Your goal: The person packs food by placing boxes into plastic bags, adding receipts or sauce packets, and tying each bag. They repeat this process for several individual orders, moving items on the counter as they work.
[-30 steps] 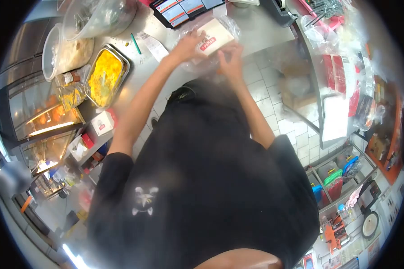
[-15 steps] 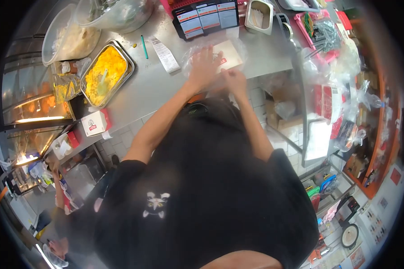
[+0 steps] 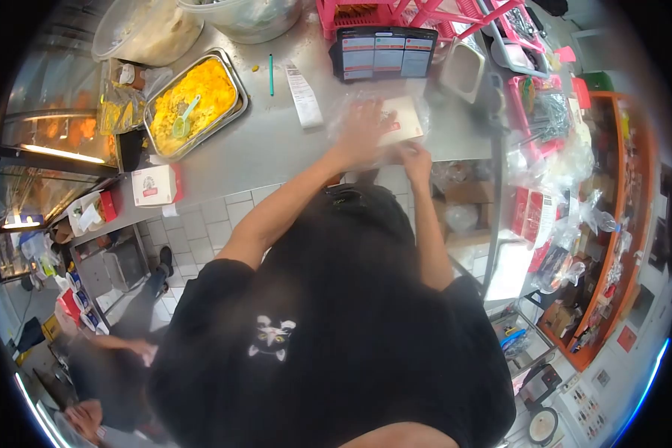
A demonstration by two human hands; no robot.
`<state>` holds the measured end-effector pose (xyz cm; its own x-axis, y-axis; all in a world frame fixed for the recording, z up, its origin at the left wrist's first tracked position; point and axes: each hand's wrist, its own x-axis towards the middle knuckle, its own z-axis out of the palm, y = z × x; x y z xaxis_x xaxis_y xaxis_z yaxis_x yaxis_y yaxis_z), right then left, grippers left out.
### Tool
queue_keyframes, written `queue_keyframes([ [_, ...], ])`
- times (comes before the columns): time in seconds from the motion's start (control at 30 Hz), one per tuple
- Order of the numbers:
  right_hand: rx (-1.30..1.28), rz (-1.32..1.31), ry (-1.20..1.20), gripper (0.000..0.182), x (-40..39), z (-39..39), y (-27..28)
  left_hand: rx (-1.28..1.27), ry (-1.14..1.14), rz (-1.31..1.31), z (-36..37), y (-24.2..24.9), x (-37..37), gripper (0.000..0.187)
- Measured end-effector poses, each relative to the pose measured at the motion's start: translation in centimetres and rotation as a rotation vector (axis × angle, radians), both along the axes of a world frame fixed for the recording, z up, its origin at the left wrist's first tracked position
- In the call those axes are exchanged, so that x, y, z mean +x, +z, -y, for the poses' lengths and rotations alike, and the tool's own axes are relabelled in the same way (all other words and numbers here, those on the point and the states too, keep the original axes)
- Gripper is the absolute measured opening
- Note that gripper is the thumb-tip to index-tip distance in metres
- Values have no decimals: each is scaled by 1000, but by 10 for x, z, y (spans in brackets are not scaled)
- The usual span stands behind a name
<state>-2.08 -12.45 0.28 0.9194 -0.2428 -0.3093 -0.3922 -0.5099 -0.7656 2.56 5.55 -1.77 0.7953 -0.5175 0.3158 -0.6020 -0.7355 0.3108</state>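
A white takeaway box (image 3: 405, 122) with red print lies at the counter's front edge, with a clear plastic bag (image 3: 339, 112) around it. My left hand (image 3: 361, 135) rests over the bag and the box's left side, fingers stretched out. Close to the box's front corner, my right hand (image 3: 414, 160) is closed in a pinch on the bag's near edge. A printed receipt (image 3: 304, 95) and a green pen (image 3: 271, 75) lie to the left of the bag.
A tablet (image 3: 384, 54) stands behind the box, near a steel container (image 3: 463, 71). Leftward are a tray of yellow food (image 3: 201, 93) with a spoon and a red-and-white box (image 3: 155, 186). Another person (image 3: 119, 366) is at lower left; pink baskets (image 3: 541, 112) stand right.
The view has shifted, so the counter's things sit further right. My left hand still lies on the bag and box; my right hand stays pinched at the near edge. The other person's arm has moved.
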Motion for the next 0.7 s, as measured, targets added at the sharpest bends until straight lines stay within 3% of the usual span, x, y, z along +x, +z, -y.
queue_keyframes([
  [0.17,-577,-42,183,30,-11,3,-9,-167,-30,-61,6,-1,-2,66],
  [0.3,-468,-94,376,44,-30,19,1,-45,72,13,14,-6,0,71],
  [0.37,-164,-82,494,48,-38,39,21,-61,62,-53,15,4,-1,74],
  [0.4,-175,-63,467,48,-32,50,38,12,58,-107,16,10,1,75],
  [0.47,311,-110,488,47,-17,75,78,151,87,-193,21,17,-3,76],
  [0.57,114,79,428,36,42,148,93,173,179,-280,36,28,-4,75],
  [0.63,23,399,217,26,103,201,92,128,153,-252,35,29,-3,72],
  [0.7,-74,529,-11,25,181,256,77,97,122,-238,29,28,-3,69],
])
